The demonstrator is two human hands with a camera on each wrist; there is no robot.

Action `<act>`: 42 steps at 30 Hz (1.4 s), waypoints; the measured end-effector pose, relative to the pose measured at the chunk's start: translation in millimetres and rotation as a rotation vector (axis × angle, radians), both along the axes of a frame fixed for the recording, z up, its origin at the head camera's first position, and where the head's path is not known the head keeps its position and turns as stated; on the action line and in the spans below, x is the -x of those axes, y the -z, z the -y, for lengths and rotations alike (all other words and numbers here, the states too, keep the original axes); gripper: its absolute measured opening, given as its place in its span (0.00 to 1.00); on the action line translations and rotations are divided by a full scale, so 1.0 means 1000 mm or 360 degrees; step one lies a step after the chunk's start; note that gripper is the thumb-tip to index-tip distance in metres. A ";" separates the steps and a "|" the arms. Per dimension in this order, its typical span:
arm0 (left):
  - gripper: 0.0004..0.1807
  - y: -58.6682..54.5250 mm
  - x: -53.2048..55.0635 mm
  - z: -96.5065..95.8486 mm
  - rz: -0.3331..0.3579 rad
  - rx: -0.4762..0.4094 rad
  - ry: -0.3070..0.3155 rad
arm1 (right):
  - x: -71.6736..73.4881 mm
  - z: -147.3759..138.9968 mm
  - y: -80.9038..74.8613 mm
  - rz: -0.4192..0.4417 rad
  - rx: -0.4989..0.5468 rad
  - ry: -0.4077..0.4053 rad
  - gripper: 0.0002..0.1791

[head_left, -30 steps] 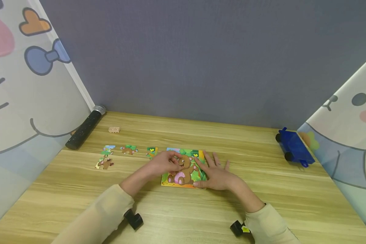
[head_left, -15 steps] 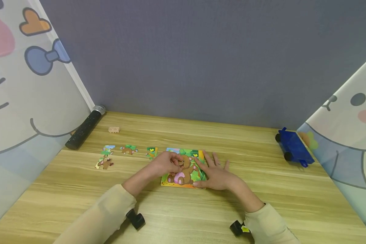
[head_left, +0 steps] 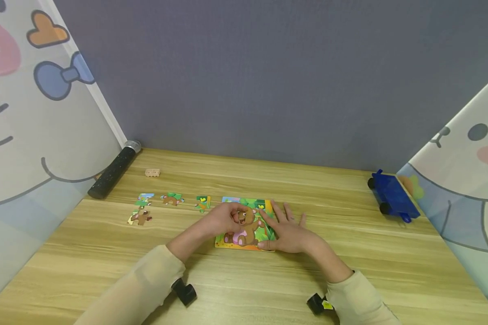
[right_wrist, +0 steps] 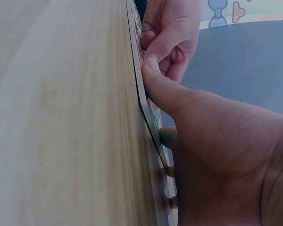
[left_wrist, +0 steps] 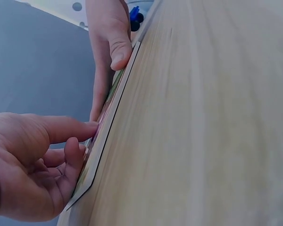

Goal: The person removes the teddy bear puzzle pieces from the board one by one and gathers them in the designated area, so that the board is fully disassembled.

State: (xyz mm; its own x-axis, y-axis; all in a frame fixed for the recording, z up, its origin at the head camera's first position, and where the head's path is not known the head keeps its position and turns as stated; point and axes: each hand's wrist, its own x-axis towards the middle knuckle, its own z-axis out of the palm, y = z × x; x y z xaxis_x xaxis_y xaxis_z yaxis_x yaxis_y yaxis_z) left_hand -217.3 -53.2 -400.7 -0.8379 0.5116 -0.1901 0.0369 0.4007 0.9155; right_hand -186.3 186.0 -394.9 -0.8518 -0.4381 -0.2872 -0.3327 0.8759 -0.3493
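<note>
Across the near part of the surface [head_left: 244,289], two cream sleeves [head_left: 134,286] are seen, with a black device [head_left: 184,292] worn at the left cuff and another at the right. Just beyond, a bear jigsaw [head_left: 249,234] is laid flat between the hands. Its printed bear is set upright for the wearer, head pointed away and feet pointed near. Its longer side appears to be laid left to right, roughly in line with the surface's far edge, though the view is slanted. Its left part is partly covered by the left hand [head_left: 227,216]; there the grip is drawn nearly closed, the jigsaw's face is touched by a digit's tip, and whether a piece is pinched cannot be told. By the right hand [head_left: 289,234], spread wide with nothing grasped, the right side is touched with thumb and forefinger; the outer fingers are extended past the edge. Farther left, loose pieces [head_left: 172,198] are scattered, four in all. At far right a blue toy cart [head_left: 394,195] is placed. Beyond the pieces a small pinkish brick [head_left: 152,173] is set, and a black microphone [head_left: 114,171] is aimed at the far corner, beside the grey panel [head_left: 260,81].
</note>
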 end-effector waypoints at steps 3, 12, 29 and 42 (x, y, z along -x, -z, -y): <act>0.32 0.000 0.000 -0.001 0.0010 0.0012 -0.0022 | 0.000 -0.001 0.000 0.0001 0.0000 0.0002 0.53; 0.31 0.002 0.001 -0.003 0.0048 -0.0008 -0.0067 | 0.000 -0.001 0.001 0.0004 -0.0002 0.0004 0.53; 0.15 0.005 0.003 0.003 -0.0019 -0.0112 -0.0196 | 0.000 0.001 0.000 0.0011 0.0004 0.0009 0.53; 0.10 0.012 0.005 0.001 0.0097 -0.0273 -0.0391 | 0.001 0.001 0.000 0.0024 0.0006 0.0009 0.53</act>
